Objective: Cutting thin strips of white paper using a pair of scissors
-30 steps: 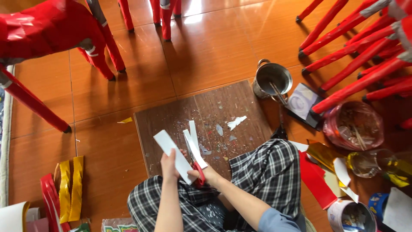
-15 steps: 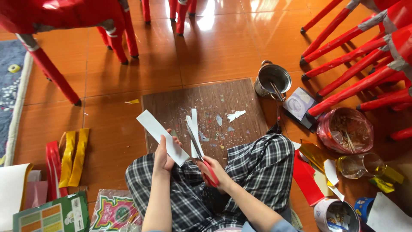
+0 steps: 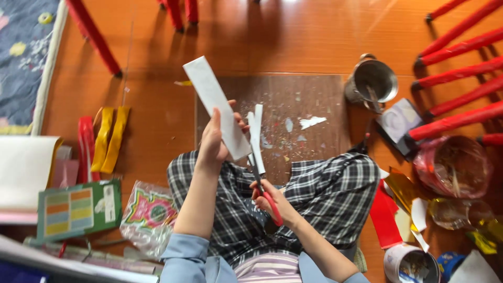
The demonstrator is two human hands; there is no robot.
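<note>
Paper: one white strip (image 3: 217,107), slanting up toward 11 o'clock, above the lap; one narrower strip (image 3: 256,137) at its 3 o'clock.
Scissors: one pair, red-handled (image 3: 264,188).
Left hand (image 3: 214,140): raised, grip pinched shut on the white strip's lower end.
Right hand (image 3: 275,202): fingers through the handles, blades at the narrower strip.
Containers: one metal pot (image 3: 373,81) at 2 o'clock, holding a utensil; one red-rimmed tub (image 3: 451,166) at 3 o'clock, contents unclear.
Board: one brown board (image 3: 293,112) on the floor, flecked with scraps.

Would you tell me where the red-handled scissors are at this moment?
In the head view, the red-handled scissors are just right of centre, in the right hand above the checked lap, blades pointing up beside the white paper strip held by the left hand.
</note>
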